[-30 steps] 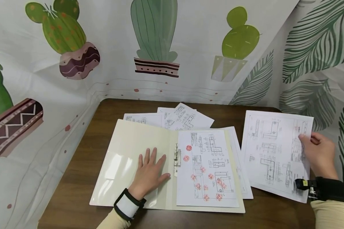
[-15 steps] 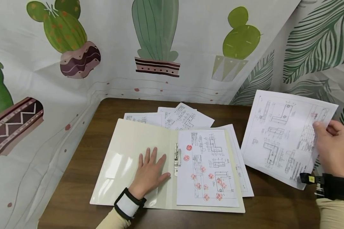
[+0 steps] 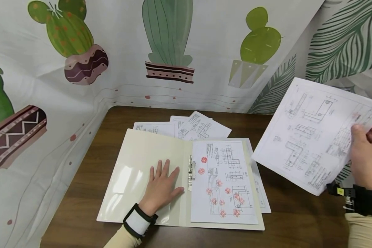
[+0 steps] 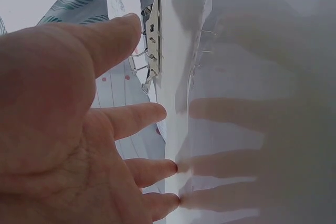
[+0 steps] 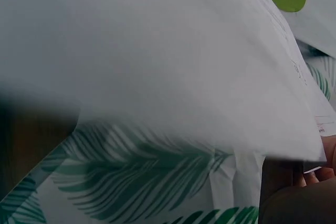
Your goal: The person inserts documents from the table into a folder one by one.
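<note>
An open cream file folder lies on the table, with a metal ring clip along its spine. My left hand rests on the folder's left cover, fingers spread; in the left wrist view its fingertips touch the glossy surface near the clip. On the folder's right side lies a drawing sheet with red stamps. My right hand pinches the right edge of another printed drawing sheet, raised and tilted above the table's right side. The sheet's blank back fills most of the right wrist view.
Several loose drawing sheets lie behind the folder, partly covered by it. One more sheet sticks out under the folder's right edge. The brown wooden table meets a cloth backdrop with cacti and leaves at its back and right.
My right hand has lifted the drawing sheet up and to the right, tilting it. The sheet under the folder's right edge has shifted slightly left. My left hand has stayed in place.
</note>
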`<action>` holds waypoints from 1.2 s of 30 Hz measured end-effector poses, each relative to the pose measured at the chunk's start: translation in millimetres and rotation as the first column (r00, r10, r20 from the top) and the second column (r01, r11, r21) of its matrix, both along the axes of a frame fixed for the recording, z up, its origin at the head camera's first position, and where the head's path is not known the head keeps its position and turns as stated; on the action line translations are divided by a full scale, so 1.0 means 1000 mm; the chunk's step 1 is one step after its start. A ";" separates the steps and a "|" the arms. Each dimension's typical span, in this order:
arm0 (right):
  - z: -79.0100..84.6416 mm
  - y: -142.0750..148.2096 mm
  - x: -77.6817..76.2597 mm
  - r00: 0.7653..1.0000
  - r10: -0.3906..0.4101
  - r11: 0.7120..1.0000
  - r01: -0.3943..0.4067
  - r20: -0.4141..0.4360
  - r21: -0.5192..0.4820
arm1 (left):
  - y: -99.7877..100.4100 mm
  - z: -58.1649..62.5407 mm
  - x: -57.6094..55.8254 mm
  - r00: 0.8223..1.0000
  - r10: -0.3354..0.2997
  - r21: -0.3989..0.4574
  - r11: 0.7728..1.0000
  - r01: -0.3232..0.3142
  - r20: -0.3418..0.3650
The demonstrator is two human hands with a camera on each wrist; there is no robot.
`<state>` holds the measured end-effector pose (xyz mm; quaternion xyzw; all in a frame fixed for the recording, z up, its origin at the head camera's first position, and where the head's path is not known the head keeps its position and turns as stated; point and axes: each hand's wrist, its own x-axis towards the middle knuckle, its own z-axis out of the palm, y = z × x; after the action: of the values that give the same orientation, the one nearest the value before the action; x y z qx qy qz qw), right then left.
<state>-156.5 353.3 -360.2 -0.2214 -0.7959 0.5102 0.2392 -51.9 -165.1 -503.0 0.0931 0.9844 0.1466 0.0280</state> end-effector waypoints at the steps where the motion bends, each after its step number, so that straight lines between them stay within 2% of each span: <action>1: 0.001 -0.003 0.000 1.000 0.003 1.000 -0.003 -0.014 -0.009 | 0.000 0.000 0.000 1.000 0.001 -0.001 1.000 -0.001 -0.001; 6: -0.003 -0.016 -0.006 0.996 0.015 1.000 -0.013 -0.092 0.025 | 0.001 0.001 0.000 1.000 0.004 -0.004 1.000 -0.004 0.000; 10: -0.012 -0.025 -0.012 0.988 0.076 0.996 -0.070 -0.131 0.052 | 0.001 0.002 0.001 1.000 0.006 0.000 1.000 -0.006 0.002; 14: -0.018 -0.035 -0.017 0.986 0.141 0.990 -0.141 -0.085 0.008 | 0.001 0.003 0.000 1.000 0.011 0.006 1.000 -0.012 0.010; 16: -0.022 -0.039 -0.019 0.983 0.179 0.984 -0.180 -0.031 0.000 | 0.001 0.002 0.000 1.000 0.013 0.008 1.000 -0.013 0.011; 21: -0.040 -0.051 -0.019 0.957 0.279 0.957 -0.284 0.084 0.052 | 0.001 0.001 0.000 1.000 0.010 0.012 1.000 -0.010 0.010; 28: -0.063 -0.075 -0.017 0.923 0.357 0.923 -0.372 0.141 0.099 | 0.001 -0.001 0.000 1.000 0.008 0.016 1.000 -0.008 0.018; 32: -0.075 -0.086 -0.015 0.896 0.415 0.897 -0.432 0.158 0.094 | 0.001 0.000 0.000 1.000 0.009 0.016 1.000 -0.009 0.016; 36: -0.086 -0.096 -0.013 0.855 0.484 0.862 -0.502 0.186 0.064 | 0.001 0.001 -0.001 1.000 0.010 0.014 1.000 -0.010 0.015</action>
<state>-169.9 257.8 -446.4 -0.0375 -0.8698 0.4898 0.0461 -52.5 -163.9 -502.2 0.0871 0.9836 0.1545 0.0340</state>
